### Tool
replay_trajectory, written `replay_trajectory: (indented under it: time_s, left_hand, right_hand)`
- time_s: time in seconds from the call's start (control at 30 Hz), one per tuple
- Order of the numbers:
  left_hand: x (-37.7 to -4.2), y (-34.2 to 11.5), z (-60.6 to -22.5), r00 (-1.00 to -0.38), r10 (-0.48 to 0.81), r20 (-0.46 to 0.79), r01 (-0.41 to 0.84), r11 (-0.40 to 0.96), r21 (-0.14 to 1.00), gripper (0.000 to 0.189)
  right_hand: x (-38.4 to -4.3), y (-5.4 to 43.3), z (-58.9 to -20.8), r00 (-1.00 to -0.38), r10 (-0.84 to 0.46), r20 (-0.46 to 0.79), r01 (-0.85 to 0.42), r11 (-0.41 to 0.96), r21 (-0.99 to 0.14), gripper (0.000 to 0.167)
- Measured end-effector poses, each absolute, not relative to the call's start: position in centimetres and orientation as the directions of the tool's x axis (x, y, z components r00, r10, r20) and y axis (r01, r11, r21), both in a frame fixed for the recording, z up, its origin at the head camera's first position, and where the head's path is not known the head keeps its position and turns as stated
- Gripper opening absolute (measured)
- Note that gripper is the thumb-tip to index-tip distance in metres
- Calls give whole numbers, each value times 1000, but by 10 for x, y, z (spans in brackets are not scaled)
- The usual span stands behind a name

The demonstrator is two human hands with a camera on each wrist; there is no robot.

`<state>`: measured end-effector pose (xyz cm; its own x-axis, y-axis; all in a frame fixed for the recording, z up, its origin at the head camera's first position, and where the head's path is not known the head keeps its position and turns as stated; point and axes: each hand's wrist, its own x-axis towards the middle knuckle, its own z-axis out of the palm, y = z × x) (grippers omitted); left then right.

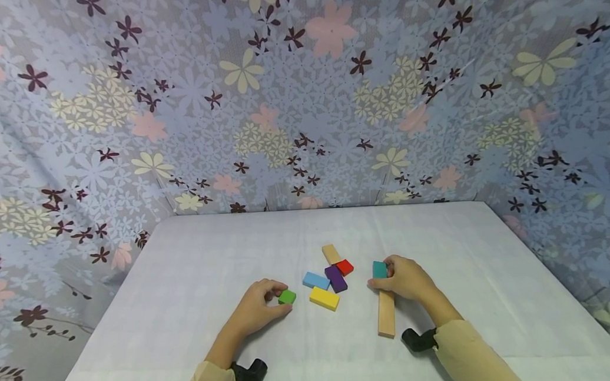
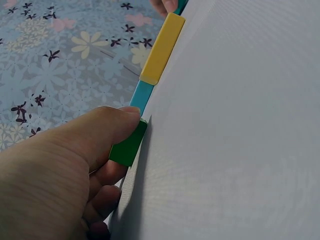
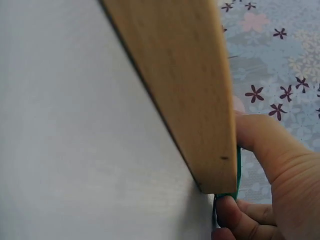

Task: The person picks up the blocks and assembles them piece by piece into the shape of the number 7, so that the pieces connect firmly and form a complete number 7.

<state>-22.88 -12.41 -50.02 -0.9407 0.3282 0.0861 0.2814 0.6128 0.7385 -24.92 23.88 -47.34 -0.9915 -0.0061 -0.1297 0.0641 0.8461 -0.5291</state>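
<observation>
Left hand (image 1: 255,309) pinching green block (image 1: 287,297), right hand (image 1: 409,277) pinching teal block (image 1: 379,269).
Head: green block sitting left of yellow block (image 1: 324,298), teal block at wooden plank's (image 1: 386,316) far end. Left wrist: thumb (image 2: 114,127) pressing green block. Right wrist: plank part-hiding teal block.

"Where does the head view look from?"
"High and well back, forward and down across the table (image 1: 224,243) to the flowered cloth (image 1: 299,108)."
"And the wrist views?"
"Low and close, both tilted. The left shares the green block (image 1: 287,297) with the head view; the right, the wooden plank (image 1: 386,316)."
</observation>
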Motion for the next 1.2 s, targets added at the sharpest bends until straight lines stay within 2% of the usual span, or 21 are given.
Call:
replay_trajectory:
  time_s: [0.3, 0.77, 1.2]
  left_hand:
    - [-230, -125, -499, -940, 329, 93, 285, 602, 746, 37]
    - [-230, -124, -500, -938, 334, 90, 284, 598, 750, 37]
    - [-230, -124, -501, -941, 329, 79, 274, 604, 748, 37]
  right_hand:
    - [-245, 239, -471, -989, 14, -146, 87, 860, -503, 66]
    - [-240, 243, -472, -987, 19, -158, 92, 878, -470, 79]
    - [-238, 245, -473, -989, -12, -150, 58, 890, -453, 72]
